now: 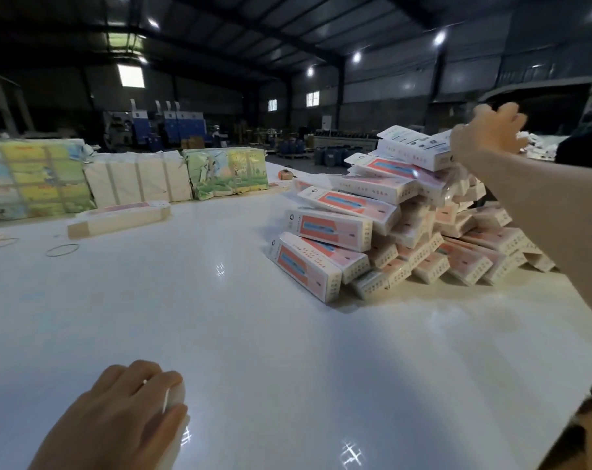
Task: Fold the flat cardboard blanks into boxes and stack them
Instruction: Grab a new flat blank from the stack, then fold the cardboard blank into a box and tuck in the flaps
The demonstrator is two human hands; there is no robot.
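At the upper left of the frame stand wrapped bundles [33,178] in printed paper, green and yellow, tied with straps; beside them are plain cream bundles [138,181] and one more printed bundle [228,173]. In front of them a low stack of flat blanks [118,218] lies on the white table [253,334], which is smooth and glossy and reflects the ceiling lamps. A thin rubber band [62,250] lies near this stack, in a loose ring.

At the lower left the left hand [118,418] rests palm down on the table, its fingers relaxed and a little bent, with nothing in them.

At the right middle is a big pile of folded boxes [372,232]: long rectangular cartons of white card with pink and blue print, lying tilted over each other. At the upper right the right hand [491,134] is at the top box [413,147] of the pile, fingers spread wide; the frame is blurred there, so I cannot tell if it touches the box.
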